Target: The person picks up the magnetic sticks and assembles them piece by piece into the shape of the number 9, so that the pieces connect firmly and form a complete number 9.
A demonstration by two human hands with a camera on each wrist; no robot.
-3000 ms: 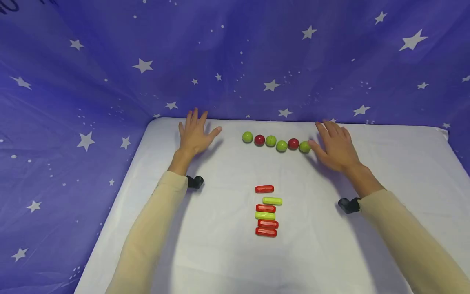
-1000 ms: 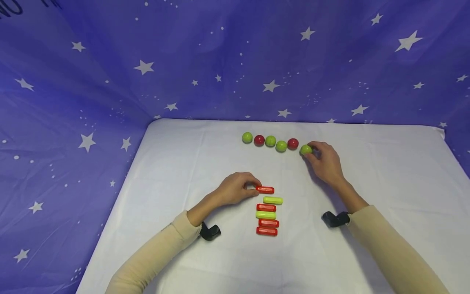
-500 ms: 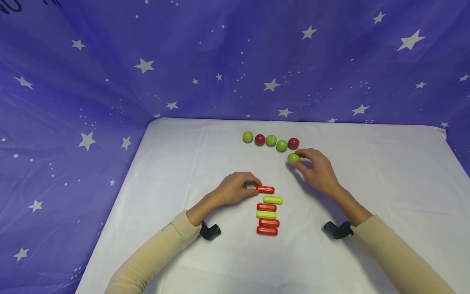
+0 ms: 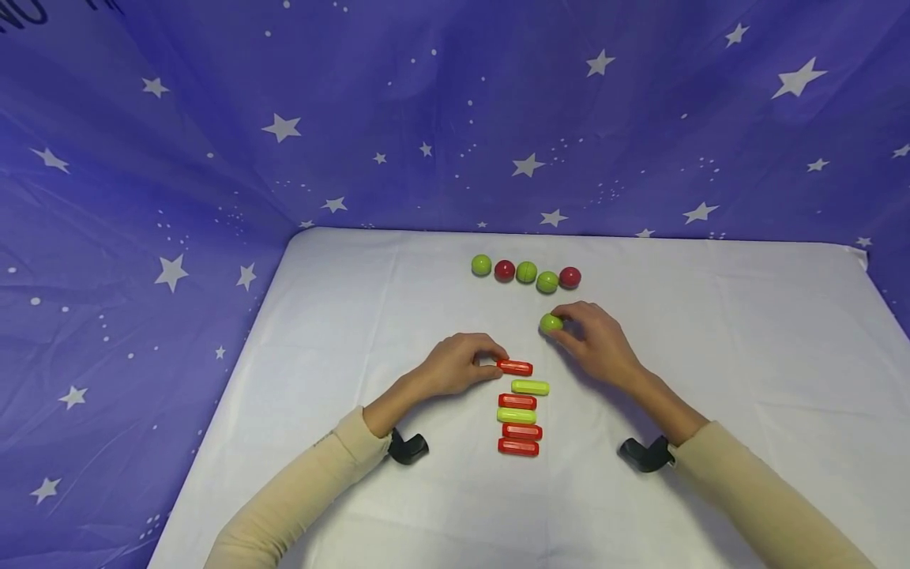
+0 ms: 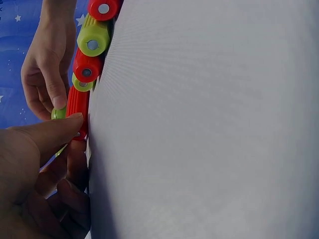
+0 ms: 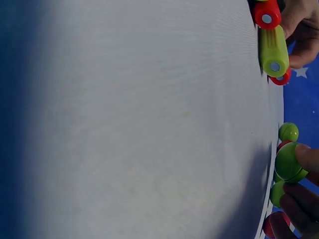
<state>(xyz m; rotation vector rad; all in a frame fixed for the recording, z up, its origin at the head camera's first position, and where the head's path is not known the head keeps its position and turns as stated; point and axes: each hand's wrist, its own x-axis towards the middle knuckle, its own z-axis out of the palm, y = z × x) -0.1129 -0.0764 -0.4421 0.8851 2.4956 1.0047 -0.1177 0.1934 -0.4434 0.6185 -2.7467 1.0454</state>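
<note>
My left hand pinches the near-left end of a short red rod, the farthest in a column of red and yellow-green rods; the left wrist view shows thumb and fingers at its end. The rods have ribbed sides and a round disc set in each end. My right hand holds a glossy green ball between thumb and fingers, beyond the rods and to the right of the left hand. In the right wrist view this ball shows a seam round its middle.
Several green and red balls, among them a red ball, form a row near the back of the white-covered table. A yellow-green rod and more rods lie nearer. Behind stands a blue star-patterned cloth.
The left hand has come from the back left to the red rod and pinched it. The right hand has taken the end green ball from the row and brought it nearer and leftward.
</note>
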